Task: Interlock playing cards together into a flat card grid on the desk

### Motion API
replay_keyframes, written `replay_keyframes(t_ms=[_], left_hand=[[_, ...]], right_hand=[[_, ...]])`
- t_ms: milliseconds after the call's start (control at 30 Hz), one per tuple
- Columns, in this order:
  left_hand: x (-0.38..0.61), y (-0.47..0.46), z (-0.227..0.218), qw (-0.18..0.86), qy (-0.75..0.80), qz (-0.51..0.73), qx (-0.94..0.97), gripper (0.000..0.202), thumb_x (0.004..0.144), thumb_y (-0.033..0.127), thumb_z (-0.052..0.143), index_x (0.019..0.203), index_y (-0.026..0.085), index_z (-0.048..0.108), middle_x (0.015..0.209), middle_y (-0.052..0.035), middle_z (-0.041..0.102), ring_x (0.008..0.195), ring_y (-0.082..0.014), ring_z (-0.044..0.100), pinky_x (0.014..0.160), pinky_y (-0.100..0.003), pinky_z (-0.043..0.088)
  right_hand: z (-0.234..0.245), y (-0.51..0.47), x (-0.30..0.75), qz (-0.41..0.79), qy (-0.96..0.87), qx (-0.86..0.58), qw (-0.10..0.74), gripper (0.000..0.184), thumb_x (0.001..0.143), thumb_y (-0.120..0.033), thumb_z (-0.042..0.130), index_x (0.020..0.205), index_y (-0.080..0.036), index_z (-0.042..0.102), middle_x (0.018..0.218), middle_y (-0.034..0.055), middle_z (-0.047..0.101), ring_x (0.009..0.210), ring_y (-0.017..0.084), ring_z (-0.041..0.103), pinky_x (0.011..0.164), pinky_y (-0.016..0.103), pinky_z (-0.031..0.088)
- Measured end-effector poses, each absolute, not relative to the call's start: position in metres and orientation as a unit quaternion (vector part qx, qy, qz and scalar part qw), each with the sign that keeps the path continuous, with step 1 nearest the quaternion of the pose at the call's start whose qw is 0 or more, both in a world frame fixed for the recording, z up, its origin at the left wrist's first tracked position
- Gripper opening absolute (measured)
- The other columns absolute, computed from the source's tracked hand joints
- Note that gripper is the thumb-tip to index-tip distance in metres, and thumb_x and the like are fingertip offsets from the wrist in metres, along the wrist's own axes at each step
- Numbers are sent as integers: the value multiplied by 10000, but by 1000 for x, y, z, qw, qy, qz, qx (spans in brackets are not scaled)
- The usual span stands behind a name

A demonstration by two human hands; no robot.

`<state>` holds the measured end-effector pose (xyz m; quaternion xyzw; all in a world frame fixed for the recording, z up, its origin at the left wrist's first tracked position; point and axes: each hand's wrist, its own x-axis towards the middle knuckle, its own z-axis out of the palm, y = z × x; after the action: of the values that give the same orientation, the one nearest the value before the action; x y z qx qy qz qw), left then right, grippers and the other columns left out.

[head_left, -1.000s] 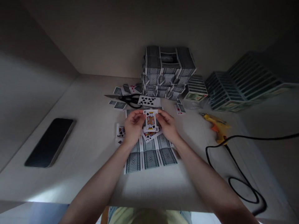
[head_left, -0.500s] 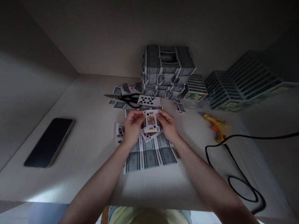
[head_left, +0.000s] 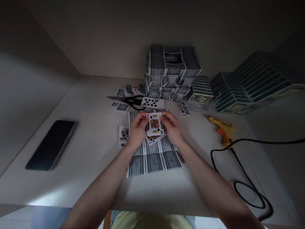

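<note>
A king of spades playing card (head_left: 154, 124) is held face up between my two hands. My left hand (head_left: 139, 128) pinches its left edge with thumb and fingers. On the right edge, my right hand (head_left: 172, 127) grips it the same way. Below it lies a jack card (head_left: 152, 139), partly covered. Both rest over a sheet of joined cards (head_left: 154, 163) with patterned grey backs up. Another king card (head_left: 124, 133) sticks out at the left of my left hand. A ten of spades (head_left: 152, 102) lies just beyond the sheet, beside black-handled scissors (head_left: 133, 102).
A box-like structure of folded cards (head_left: 173, 71) stands against the back wall. Stacked clear-cased card packs (head_left: 200, 90) rise at the right. A yellow glue gun (head_left: 221, 128) with a black cord (head_left: 247, 171) lies right; a phone (head_left: 50, 144) lies left. Cut card pieces (head_left: 122, 107) surround the scissors.
The whole view has shifted very slightly. Both hands keep the king of spades in nearly the same place; nothing else has visibly moved.
</note>
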<state>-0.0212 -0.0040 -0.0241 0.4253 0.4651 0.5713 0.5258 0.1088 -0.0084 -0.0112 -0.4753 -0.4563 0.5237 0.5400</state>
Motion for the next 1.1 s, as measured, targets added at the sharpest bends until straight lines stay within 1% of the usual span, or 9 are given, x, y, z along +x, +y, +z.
replay_keyframes(t_ms=[167,267,367,467,567,800,867,967,1100], left_hand=[[-22,-3,-24,538,459,582,402,59,729,249,586,762,201,592,670,36,557,594,-103,507,579,-222,414],[-22,-3,-23,535,457,585,403,73,732,256,590,781,202,595,689,35,577,614,-107,523,596,-227,417],[-21,-4,-22,526,460,587,410,77,733,253,592,790,201,604,706,30,594,633,-110,534,603,-226,420],[-20,-5,-19,515,469,585,416,69,738,245,585,787,202,607,729,24,614,654,-115,551,620,-233,430],[-20,-5,-17,507,477,585,417,58,730,233,586,771,198,608,714,20,618,644,-119,556,608,-235,435],[-21,-6,-15,502,478,583,425,39,703,201,577,726,186,604,659,30,601,598,-104,539,565,-213,424],[-20,-7,-13,490,484,582,433,46,700,189,562,715,183,605,652,31,602,598,-102,539,561,-207,421],[-20,-9,-11,467,485,590,445,67,696,165,539,691,181,604,653,33,608,609,-97,539,573,-201,419],[-19,-11,-13,455,485,595,452,89,701,152,528,680,184,609,639,38,598,603,-94,527,570,-198,407]], right_hand=[[-10,-9,107,539,-462,-466,528,182,769,-419,581,823,-246,565,602,-40,533,537,125,508,497,249,425],[-9,-9,107,556,-454,-462,521,205,752,-440,604,801,-248,551,517,-59,461,484,121,484,476,250,424],[-10,-9,107,566,-446,-458,520,225,733,-452,624,791,-251,538,483,-73,419,453,117,468,451,242,412],[-12,-8,108,578,-441,-451,518,223,735,-443,625,805,-253,532,506,-72,443,448,106,459,432,226,388],[-14,-8,108,593,-438,-441,513,218,744,-430,618,828,-252,523,536,-70,467,452,100,459,428,218,370],[-13,-9,108,593,-447,-453,492,175,750,-390,583,813,-247,505,524,-79,444,436,92,417,420,207,333],[-15,-8,109,595,-446,-447,497,147,754,-361,574,812,-241,513,536,-78,446,459,93,429,438,204,340],[-20,-7,110,603,-440,-425,511,95,750,-299,573,811,-235,536,608,-66,510,533,96,464,493,201,364],[-23,-6,110,600,-430,-416,532,37,723,-235,570,759,-227,565,658,-57,540,592,101,474,536,201,376]])
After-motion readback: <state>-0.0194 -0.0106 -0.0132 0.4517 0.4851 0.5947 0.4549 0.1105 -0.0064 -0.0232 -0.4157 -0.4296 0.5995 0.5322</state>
